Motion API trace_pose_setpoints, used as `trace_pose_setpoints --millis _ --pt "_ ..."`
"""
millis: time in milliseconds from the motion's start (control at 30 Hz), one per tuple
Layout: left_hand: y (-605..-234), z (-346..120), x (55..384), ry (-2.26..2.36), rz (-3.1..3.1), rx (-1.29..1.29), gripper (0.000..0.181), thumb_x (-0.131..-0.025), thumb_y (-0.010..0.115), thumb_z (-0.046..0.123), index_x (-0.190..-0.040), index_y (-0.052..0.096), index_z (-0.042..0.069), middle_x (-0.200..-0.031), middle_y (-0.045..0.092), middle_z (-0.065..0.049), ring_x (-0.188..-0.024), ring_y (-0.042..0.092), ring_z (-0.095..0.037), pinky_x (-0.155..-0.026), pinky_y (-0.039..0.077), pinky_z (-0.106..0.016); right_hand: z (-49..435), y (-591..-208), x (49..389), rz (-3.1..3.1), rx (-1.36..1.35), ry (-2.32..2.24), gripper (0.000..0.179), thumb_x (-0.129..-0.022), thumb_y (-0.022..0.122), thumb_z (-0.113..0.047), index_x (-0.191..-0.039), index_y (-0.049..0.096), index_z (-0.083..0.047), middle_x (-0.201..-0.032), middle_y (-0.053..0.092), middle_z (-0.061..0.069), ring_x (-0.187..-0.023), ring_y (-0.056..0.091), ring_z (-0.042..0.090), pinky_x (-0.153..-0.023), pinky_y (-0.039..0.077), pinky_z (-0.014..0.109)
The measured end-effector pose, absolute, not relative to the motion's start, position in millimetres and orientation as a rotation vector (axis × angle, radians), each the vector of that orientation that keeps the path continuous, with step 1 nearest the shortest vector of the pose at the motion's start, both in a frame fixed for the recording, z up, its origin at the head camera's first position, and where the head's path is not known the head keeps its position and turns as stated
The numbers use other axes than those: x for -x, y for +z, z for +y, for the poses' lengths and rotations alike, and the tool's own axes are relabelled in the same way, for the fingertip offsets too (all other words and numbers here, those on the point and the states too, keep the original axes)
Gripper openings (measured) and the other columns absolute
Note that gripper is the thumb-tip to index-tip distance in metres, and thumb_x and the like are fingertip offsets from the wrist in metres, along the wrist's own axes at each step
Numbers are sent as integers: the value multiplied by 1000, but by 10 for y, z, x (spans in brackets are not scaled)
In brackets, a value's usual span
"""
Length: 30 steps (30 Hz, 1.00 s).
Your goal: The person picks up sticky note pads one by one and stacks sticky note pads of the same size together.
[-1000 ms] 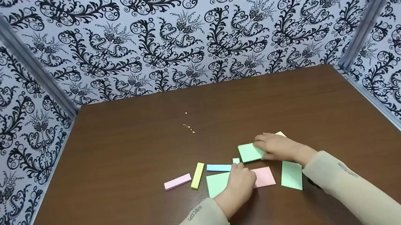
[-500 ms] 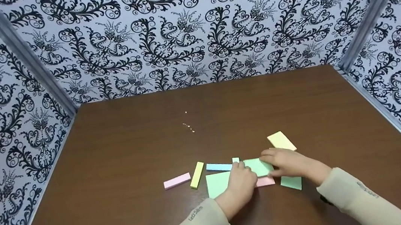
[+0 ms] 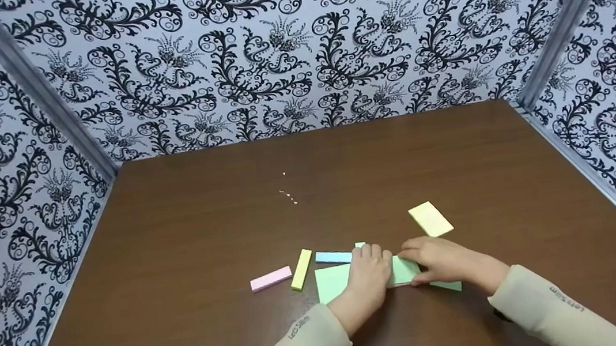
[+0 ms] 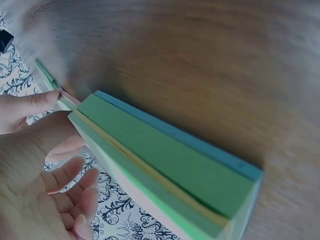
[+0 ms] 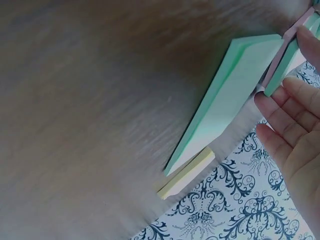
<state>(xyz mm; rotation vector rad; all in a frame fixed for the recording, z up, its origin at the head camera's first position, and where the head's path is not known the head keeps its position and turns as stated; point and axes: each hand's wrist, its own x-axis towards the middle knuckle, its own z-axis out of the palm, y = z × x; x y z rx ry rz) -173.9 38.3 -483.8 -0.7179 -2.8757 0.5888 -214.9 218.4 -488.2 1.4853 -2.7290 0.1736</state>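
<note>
My left hand (image 3: 369, 276) lies over the right end of a stack of sticky note pads (image 3: 332, 283), fingers curled and thumb at its corner. The left wrist view shows this stack (image 4: 170, 155) in blue, green and yellow layers. Beside it, my right hand (image 3: 445, 259) pinches a light green sticky note pad (image 3: 405, 270) between thumb and fingers. That pad sits on a pink pad (image 5: 280, 57), mostly covered by it. Another green pad (image 3: 447, 285) lies partly under my right hand; the right wrist view shows more of this pad (image 5: 230, 90).
A pale yellow pad (image 3: 431, 219) lies beyond my right hand. Left of the stack are a pink strip pad (image 3: 271, 279) and a yellow one (image 3: 301, 269). A blue strip (image 3: 334, 257) lies behind the stack. Small crumbs (image 3: 288, 196) dot the brown table (image 3: 202, 208).
My right hand has brought the green pad toward me and set it over the pink one, uncovering the yellow pad behind. The left hand has barely moved.
</note>
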Motion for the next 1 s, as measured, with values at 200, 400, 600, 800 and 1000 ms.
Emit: trace_pose_setpoints --millis 200,400,600,800,1000 --pt "-4832 372 1744 619 -2869 744 17 -90 50 29 -105 53 21 -95 51 5 -88 44 -13 -78 35 -28 2197 -4858 2121 -2787 -1488 205 48 -73 76 -24 -109 60 4 -102 57 12 -89 56 23 -77 47 34" --pt "-4832 362 1737 621 -2849 800 25 -90 50 32 -111 55 19 -97 54 6 -87 44 -12 -76 34 -28 2206 -4835 2106 -2832 -1484 212 49 -73 74 -17 -113 57 5 -107 56 13 -95 55 25 -79 47 35" --pt "-4842 351 1739 604 -2843 827 37 -85 56 38 -115 55 16 -98 57 5 -86 45 -12 -75 34 -28 2198 -4843 2103 -2844 -1476 202 51 -74 73 -17 -116 55 4 -110 55 14 -99 54 26 -82 46 37" --pt "-4845 351 1730 578 -2842 819 32 -83 59 37 -107 57 16 -94 57 5 -84 45 -13 -74 34 -28 2186 -4865 2100 -2871 -1464 226 56 -74 74 -16 -120 51 4 -113 55 13 -102 53 26 -82 46 38" --pt "-4841 344 1734 559 -2857 824 42 -83 60 39 -116 56 15 -98 59 5 -86 46 -13 -75 35 -28 2152 -4874 2117 -2861 -1444 182 60 -72 74 -20 -122 50 1 -110 57 10 -98 55 24 -83 45 39"
